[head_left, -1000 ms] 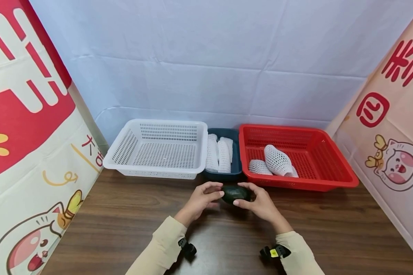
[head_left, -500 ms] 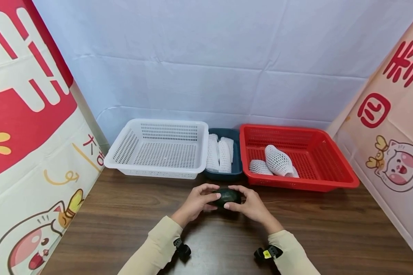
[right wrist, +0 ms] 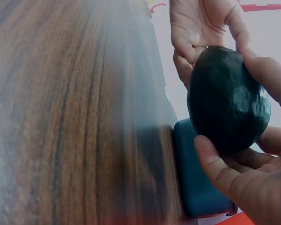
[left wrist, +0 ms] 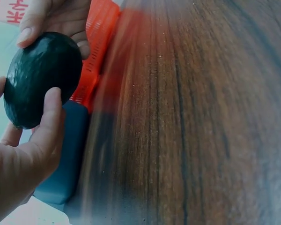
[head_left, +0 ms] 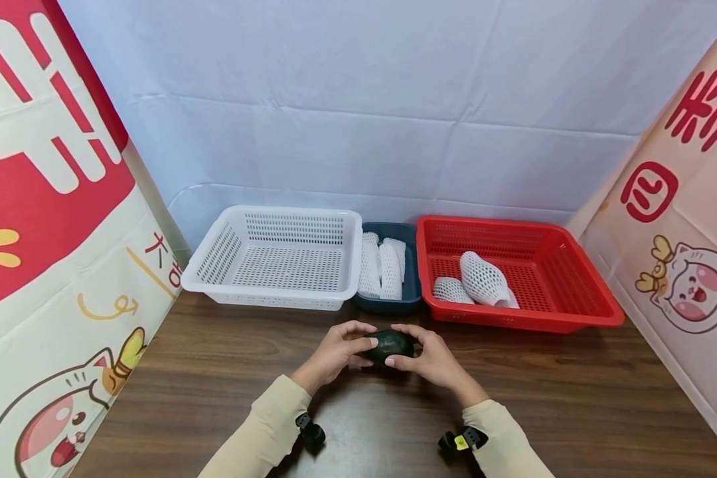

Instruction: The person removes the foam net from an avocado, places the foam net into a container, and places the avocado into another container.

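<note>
A dark green avocado (head_left: 392, 346) is held between both hands, just in front of the blue-green bin. My left hand (head_left: 338, 350) grips its left end, with the thumb on the near side and fingers on the far side. At the other end, my right hand (head_left: 430, 357) grips it in the same manner. Both wrist views show the avocado (left wrist: 43, 79) with its glossy, slightly bumpy skin and curled fingers around each end. In the right wrist view the avocado (right wrist: 228, 101) hides parts of the fingers behind it.
A white basket (head_left: 275, 300) stands at the back left. Beside it, a blue-green bin (head_left: 388, 306) holds several white foam net sleeves (head_left: 391, 271). The red basket (head_left: 514, 318) on the right contains netted items (head_left: 482, 277). Brown wooden table (head_left: 215, 372) lies beneath.
Both hands have shifted left and slightly nearer to me with the avocado. The left fingers have closed onto its left end. Baskets and bin stay in place.
</note>
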### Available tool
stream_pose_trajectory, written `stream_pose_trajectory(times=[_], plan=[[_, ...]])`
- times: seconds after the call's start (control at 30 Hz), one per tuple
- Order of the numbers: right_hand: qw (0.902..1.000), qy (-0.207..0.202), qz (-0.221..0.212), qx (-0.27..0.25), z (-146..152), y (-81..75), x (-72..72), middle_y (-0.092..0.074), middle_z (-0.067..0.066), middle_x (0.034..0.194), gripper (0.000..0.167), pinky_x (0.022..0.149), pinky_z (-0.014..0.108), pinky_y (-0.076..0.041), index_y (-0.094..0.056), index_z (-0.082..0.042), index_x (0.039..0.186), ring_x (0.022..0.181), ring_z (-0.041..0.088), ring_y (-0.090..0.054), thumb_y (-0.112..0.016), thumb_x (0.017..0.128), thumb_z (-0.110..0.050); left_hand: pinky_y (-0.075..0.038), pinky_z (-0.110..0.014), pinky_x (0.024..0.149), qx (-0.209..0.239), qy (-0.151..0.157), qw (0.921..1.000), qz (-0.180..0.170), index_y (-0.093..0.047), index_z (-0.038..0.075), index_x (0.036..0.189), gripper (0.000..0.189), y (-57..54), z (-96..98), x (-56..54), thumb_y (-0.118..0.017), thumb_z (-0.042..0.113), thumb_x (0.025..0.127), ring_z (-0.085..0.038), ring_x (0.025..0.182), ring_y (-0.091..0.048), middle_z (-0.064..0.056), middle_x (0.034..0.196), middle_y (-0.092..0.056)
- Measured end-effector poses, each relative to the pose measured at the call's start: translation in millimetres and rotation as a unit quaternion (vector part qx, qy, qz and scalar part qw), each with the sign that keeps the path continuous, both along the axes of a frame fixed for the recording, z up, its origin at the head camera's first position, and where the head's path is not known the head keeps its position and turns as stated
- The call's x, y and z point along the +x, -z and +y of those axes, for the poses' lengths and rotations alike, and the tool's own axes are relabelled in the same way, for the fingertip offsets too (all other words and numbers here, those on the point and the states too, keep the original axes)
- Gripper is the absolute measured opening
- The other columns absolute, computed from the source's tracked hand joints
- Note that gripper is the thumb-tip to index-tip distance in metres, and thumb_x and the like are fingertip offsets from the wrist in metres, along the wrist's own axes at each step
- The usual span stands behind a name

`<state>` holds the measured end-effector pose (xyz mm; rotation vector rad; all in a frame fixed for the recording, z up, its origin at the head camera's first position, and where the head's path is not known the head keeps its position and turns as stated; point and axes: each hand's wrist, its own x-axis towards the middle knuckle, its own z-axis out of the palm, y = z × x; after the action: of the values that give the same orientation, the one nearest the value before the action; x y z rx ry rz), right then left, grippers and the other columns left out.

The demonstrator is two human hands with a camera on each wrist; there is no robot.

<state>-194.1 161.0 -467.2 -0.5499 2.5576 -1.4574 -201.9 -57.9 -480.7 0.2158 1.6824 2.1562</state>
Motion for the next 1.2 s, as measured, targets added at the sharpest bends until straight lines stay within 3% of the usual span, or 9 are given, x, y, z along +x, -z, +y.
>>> stream_pose_trajectory(times=[0.5,0.7,0.87,1.03,1.2], plan=[[1.0,0.003,-0.001,-0.005,-2,0.1,-0.5,-0.056,0.008,0.12,0.062,0.084,0.042,-0.045,-0.056,-0.008,0.126,0.1,0.023,-0.053,-0.079,0.075,-0.032,-0.052,-0.044,0.073,0.003,0.003,0.9999,0.011,-0.055,-0.009,0.115,0.036,0.5,0.7,0.0,-0.068,0.002,0.083,-0.025,0.085,-0.062,-0.017,0.104,-0.058],[0.9987,-0.05,-0.002,-0.01,4,-5.0,-0.5,-0.052,0.01,0.125,0.069,0.081,0.038,-0.048,-0.047,-0.005,0.133,0.101,0.025,-0.053,-0.077,0.077,-0.03,-0.052,-0.045,0.072,-0.016,-0.002,0.9992,0.036,-0.056,-0.007,0.113,0.037,-0.4,-0.6,1.7,-0.07,0.005,0.081,-0.025,0.086,-0.061,-0.018,0.103,-0.058],[0.9964,-0.083,0.019,-0.004,7,-14.4,-2.2,-0.049,0.008,0.13,0.073,0.082,0.039,-0.048,-0.042,-0.01,0.136,0.107,0.024,-0.05,-0.077,0.077,-0.032,-0.051,-0.048,0.071,-0.033,-0.021,0.997,0.067,-0.057,-0.007,0.113,0.037,-4.2,-2.0,2.0,-0.071,0.005,0.081,-0.024,0.084,-0.062,-0.018,0.101,-0.058],[0.9961,-0.083,0.03,0.009,8,-23.0,-4.1,-0.049,0.009,0.129,0.074,0.084,0.047,-0.046,-0.042,-0.008,0.136,0.111,0.029,-0.05,-0.077,0.076,-0.033,-0.049,-0.052,0.072,-0.049,-0.039,0.9941,0.089,-0.058,-0.008,0.111,0.036,-16.3,-6.7,3.7,-0.071,0.001,0.08,-0.022,0.083,-0.062,-0.016,0.1,-0.059],[0.9942,-0.074,0.054,0.057,8,-31.5,-6.5,-0.051,0.01,0.126,0.071,0.086,0.047,-0.046,-0.047,-0.005,0.132,0.112,0.031,-0.05,-0.078,0.075,-0.033,-0.051,-0.035,0.07,-0.126,-0.07,0.9776,0.154,-0.062,-0.006,0.108,0.034,-41.8,-12.0,12.7,-0.073,0.003,0.077,-0.021,0.082,-0.06,-0.015,0.101,-0.062]])
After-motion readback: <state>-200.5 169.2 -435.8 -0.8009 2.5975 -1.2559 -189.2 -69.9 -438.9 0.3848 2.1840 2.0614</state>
